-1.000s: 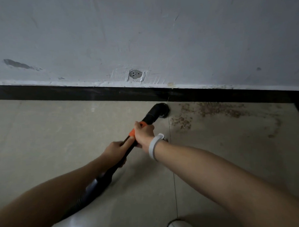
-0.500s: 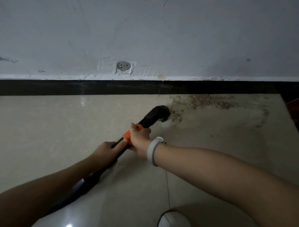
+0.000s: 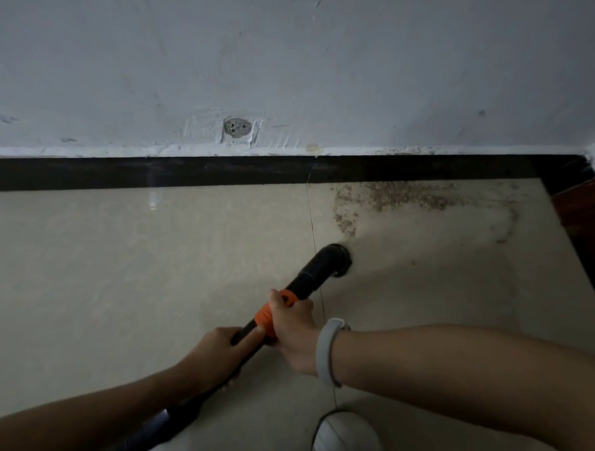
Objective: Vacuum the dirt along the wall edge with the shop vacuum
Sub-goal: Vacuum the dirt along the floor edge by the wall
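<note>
Both hands, left and right, gripped the wand, fingers curled closed; dirt lay beyond the nozzle.

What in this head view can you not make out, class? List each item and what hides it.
- Shop vacuum body: cut off by the bottom edge; only the black wand shows.
- Nozzle opening: faces the floor, hidden.
- Left hand fingertips: wrapped beneath the wand.
- White shoe: cropped by the bottom edge.
- Dirt grains: too small to identify.

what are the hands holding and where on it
Both hold the black vacuum wand. The right hand grips it at the orange collar; the left hand grips the tube just below that, nearer the hose.
</note>
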Motion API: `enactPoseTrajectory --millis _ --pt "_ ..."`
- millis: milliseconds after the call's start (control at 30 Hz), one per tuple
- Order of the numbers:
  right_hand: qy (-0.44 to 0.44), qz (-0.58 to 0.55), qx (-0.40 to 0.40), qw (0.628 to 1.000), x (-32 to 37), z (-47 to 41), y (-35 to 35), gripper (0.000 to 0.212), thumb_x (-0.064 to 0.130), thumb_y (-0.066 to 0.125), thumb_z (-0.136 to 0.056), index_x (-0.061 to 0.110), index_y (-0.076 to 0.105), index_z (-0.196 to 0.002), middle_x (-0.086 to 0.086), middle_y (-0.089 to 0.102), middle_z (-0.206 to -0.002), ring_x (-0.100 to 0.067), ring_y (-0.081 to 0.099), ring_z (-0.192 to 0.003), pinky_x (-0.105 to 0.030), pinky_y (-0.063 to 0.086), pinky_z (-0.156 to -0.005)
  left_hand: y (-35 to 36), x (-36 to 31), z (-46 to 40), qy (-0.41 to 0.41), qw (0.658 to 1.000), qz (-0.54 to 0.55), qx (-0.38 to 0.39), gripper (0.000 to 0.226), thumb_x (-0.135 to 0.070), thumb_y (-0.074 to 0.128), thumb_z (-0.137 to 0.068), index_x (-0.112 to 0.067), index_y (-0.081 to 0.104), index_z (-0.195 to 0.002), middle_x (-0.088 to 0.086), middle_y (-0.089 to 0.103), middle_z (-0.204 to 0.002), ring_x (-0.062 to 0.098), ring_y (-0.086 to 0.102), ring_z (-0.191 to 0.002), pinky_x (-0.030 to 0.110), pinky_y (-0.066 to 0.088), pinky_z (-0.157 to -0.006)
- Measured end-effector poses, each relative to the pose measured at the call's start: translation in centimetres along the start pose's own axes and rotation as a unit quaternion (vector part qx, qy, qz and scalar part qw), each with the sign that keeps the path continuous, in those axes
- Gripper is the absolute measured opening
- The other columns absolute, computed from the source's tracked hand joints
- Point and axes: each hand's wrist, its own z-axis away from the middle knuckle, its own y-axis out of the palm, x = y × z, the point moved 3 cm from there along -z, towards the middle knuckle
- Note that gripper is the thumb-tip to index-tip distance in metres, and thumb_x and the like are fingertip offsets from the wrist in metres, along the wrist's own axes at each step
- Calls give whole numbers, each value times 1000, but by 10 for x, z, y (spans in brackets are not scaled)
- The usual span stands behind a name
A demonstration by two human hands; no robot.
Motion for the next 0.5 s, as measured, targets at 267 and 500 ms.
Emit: enactPoseTrajectory --millis 267,500 --pt "11 -74 24 997 64 -35 6 60 36 61 -89 10 33 -135 -16 47 -131 -34 55 -113 -45 57 -71 -37 -48 -37 40 995 -45 -83 55 -60 43 -87 -11 67 -82 5 60 -50 13 54 -36 21 45 -47" --pt "28 -19 53 998 76 -24 5 50 36 55 -93 13 34 -133 -13 47 -127 -32 55 -113 -45 55 -80 -26 -48 -33 29 995 -8 -96 57 -59 44 -87 -6 66 -87 5 58 -45 17 52 -36 22 44 -48"
